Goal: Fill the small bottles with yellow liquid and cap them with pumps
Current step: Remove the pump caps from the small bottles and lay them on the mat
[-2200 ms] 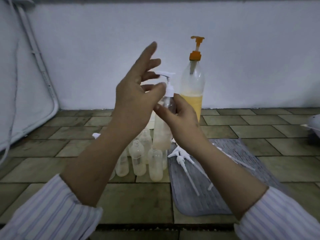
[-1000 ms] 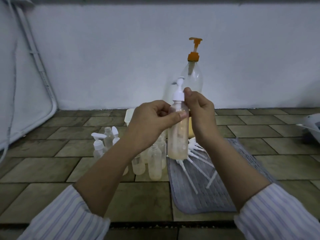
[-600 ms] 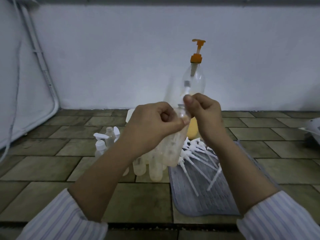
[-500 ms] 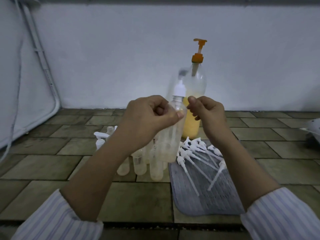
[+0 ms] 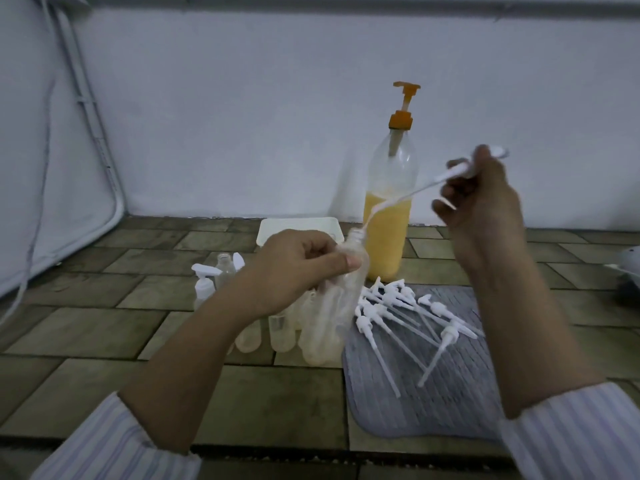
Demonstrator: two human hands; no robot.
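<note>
Pumps (image 5: 412,317) crowd mat beside left hand (image 5: 294,268) gripping bottle (image 5: 341,296); right hand (image 5: 485,202) pinches pump (image 5: 450,174).

A grey ribbed mat (image 5: 450,403) lies on the tiled floor (image 5: 104,327).

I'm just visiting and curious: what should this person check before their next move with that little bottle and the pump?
1. Small bottle firmly held: ok, the left hand grips it near the neck.
2. Pump secure: ok, the right hand pinches its head.
3. Dip tube clear of the bottle mouth: not ok, its tip looks to be at the opening.
4. Bottle filled with yellow liquid: not ok, it looks nearly empty.
5. Large dispenser bottle has supply: ok, yellow liquid fills its lower part.
6. Spare pumps at hand: ok, piled on the grey mat.
</note>
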